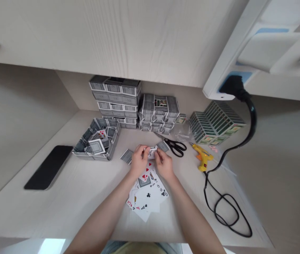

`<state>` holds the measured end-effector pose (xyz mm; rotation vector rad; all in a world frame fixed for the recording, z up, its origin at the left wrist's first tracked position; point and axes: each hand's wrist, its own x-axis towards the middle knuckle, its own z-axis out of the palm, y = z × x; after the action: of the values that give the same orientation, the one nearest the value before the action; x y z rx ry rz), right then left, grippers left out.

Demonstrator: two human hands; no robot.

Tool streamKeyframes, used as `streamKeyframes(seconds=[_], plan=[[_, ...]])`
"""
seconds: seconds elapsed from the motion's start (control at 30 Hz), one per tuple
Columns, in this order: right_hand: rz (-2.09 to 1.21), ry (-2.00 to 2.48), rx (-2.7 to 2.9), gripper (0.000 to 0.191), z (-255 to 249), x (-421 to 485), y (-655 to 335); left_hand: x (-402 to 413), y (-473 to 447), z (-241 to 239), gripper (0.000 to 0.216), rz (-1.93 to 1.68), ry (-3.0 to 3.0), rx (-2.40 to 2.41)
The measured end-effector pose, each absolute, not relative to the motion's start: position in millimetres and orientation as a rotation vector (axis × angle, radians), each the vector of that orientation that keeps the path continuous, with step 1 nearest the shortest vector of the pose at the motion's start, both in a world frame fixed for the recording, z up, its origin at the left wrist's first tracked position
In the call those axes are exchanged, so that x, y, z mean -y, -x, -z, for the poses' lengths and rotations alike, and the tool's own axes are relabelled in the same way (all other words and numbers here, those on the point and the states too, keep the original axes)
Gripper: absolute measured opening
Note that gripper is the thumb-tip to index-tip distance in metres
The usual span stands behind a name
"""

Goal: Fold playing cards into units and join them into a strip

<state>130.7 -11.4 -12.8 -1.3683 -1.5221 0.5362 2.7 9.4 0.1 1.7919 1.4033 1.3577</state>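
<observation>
Between my two hands, just above the desk, is a playing card [152,152] that looks bent or folded. My left hand [139,160] pinches its left side, and my right hand [164,163] pinches the right side. Below them lies a loose spread of playing cards [152,197], mostly face up, with hearts and clubs showing. One grey-backed card [126,156] rests left of my left hand. Another grey-backed card [163,146] lies just beyond my right hand. The fingers partly cover the held card, so its exact shape is unclear.
Black scissors [177,147] and a yellow glue gun [203,157] with a looping black cord lie to the right. A card-built tray [77,153] holds loose cards at left, near a phone [48,167]. Stacked card boxes [118,95] and green card packs [215,123] stand behind, under a low panel.
</observation>
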Motion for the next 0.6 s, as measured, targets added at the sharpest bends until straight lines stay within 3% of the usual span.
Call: streamKeyframes(seconds=[0.6], plan=[[-0.718, 1.212, 1.384, 0.021, 3, 15, -128, -2, 0, -7, 0.017, -1.337, -2.109, -1.402]])
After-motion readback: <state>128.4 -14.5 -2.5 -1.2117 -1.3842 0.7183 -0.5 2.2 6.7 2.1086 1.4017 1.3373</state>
